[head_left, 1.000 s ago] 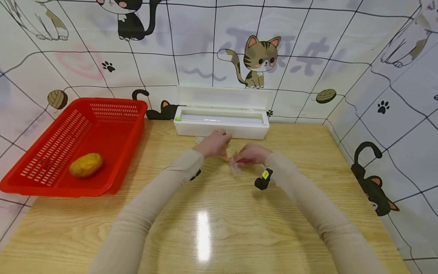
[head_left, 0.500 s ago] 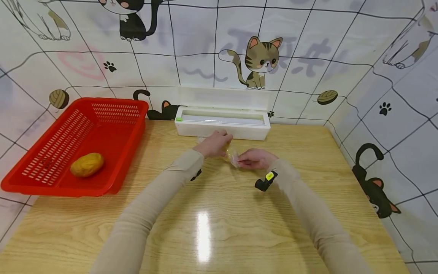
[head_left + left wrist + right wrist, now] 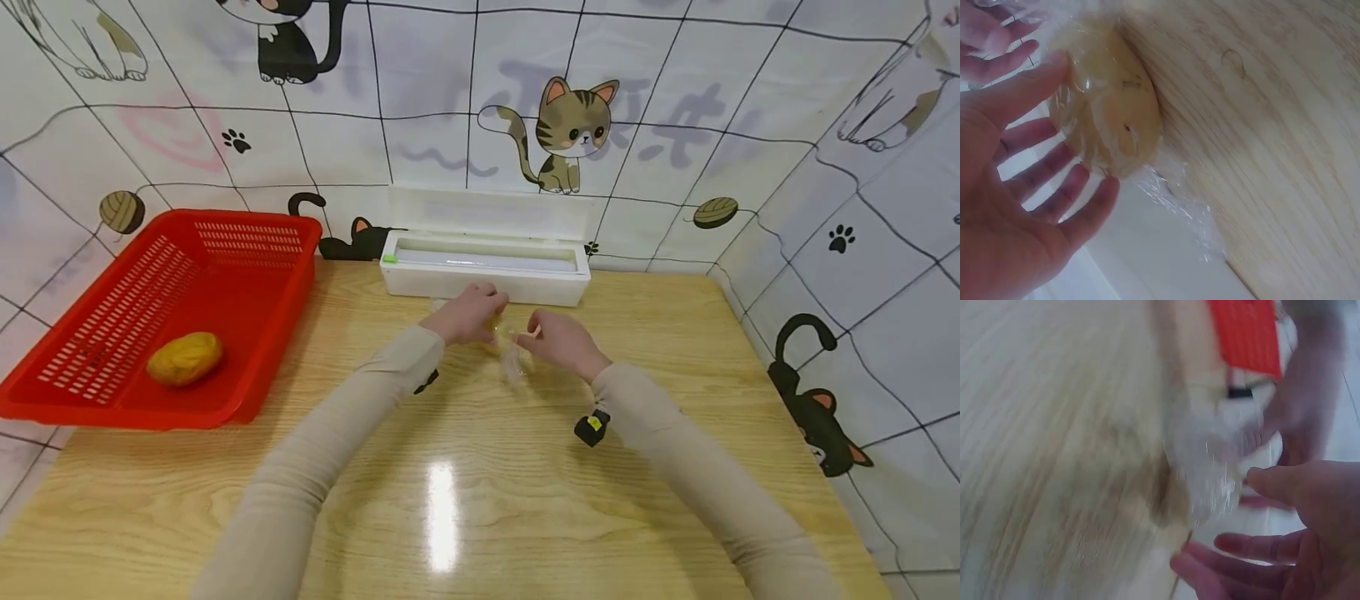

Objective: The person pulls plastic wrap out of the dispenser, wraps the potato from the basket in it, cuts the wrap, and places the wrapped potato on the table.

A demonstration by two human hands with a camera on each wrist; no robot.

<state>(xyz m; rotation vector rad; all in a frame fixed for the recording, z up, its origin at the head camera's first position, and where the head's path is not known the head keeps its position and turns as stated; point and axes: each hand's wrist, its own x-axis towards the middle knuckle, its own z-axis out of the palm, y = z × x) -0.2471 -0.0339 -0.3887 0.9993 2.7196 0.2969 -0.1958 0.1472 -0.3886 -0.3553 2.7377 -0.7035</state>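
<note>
On a wooden tabletop [image 3: 525, 500], in front of an open white box [image 3: 540, 287], a person's left hand [image 3: 467, 315] grips a film-wrapped yellow potato [image 3: 1110, 112]. The right hand [image 3: 566, 340], fingers parted, is beside loose clear film [image 3: 512, 367]. Wrapping seems underway; tucking that end probably comes next.

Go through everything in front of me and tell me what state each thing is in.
White box: lid standing open, white roll inside.
Red basket: right way up.
First yellow item: lying in the basket, no wrap visible.
Second yellow item: wrapped.
Clear film: crumpled round it, loose ends.
Left hand: holding the wrapped item.
Right hand: fingers parted near the film, contact unclear.
</note>
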